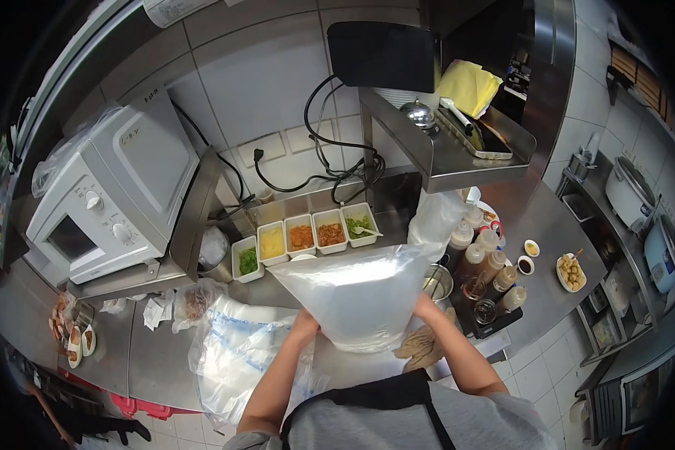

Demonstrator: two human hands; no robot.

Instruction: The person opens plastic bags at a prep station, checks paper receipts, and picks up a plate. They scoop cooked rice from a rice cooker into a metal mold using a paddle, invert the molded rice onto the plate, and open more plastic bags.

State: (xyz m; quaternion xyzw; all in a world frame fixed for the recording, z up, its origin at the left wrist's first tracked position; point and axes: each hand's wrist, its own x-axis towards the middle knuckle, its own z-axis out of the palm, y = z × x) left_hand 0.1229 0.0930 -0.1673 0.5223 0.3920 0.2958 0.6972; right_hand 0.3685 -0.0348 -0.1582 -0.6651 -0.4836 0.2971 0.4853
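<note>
A large clear plastic bag (356,300) is spread out and puffed up in front of me, over the steel counter. My left hand (306,325) grips its lower left side, and my right hand (425,306) has hold of the right side. Most fingers of both hands are hidden by the bag. To the left of my left forearm lies a pile of flat plastic bags with blue print (240,345). A crumpled tan cloth (421,346) rests just below my right hand.
White tubs of chopped toppings (300,235) line the wall. Sauce bottles (487,262) stand in a black tray at right, near small bowls (571,273). A microwave (112,199) sits on a left shelf; a metal shelf (487,169) juts out above. Another person (45,412) is at lower left.
</note>
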